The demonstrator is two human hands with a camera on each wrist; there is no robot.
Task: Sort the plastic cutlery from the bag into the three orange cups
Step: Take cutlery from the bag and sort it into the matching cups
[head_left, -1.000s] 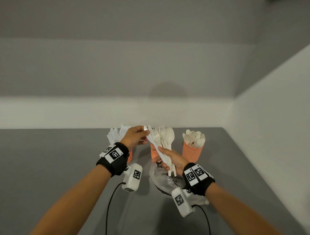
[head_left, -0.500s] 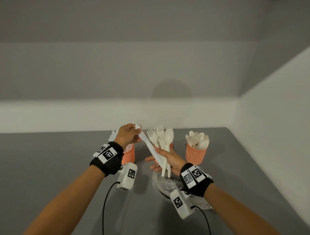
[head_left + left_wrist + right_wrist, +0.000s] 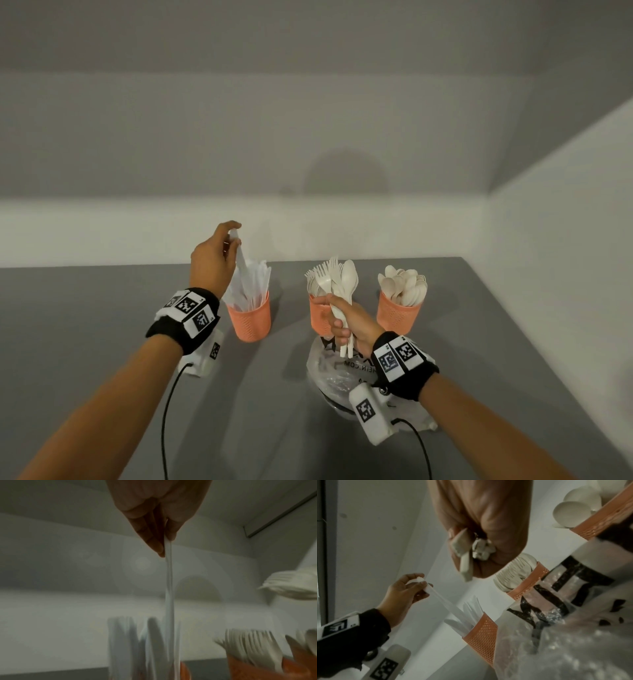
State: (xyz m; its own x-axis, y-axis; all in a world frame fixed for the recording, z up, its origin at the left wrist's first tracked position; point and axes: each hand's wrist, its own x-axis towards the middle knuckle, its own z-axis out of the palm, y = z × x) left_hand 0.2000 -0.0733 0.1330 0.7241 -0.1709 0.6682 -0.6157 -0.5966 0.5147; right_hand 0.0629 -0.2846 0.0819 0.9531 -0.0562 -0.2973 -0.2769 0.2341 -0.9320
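Note:
Three orange cups stand in a row on the grey table. The left cup [image 3: 249, 318] holds white knives, the middle cup [image 3: 319, 317] forks, the right cup [image 3: 398, 313] spoons. My left hand [image 3: 219, 260] pinches one white knife [image 3: 244, 263] by its upper end, its lower end down among the knives in the left cup; the left wrist view shows the knife [image 3: 169, 588] hanging from my fingertips. My right hand [image 3: 349, 325] grips a bunch of forks and a spoon [image 3: 342, 291] upright in front of the middle cup. The clear plastic bag [image 3: 332, 373] lies under that hand.
A white wall runs along the back edge of the table and another along the right side. Cables from both wrist cameras trail toward the near edge. Bare grey table [image 3: 85, 342] spreads to the left of the cups.
My left hand pulled the knife out of the right hand's bunch, carried it left and up, and stood it over the left cup. The right hand kept its bunch and dropped slightly.

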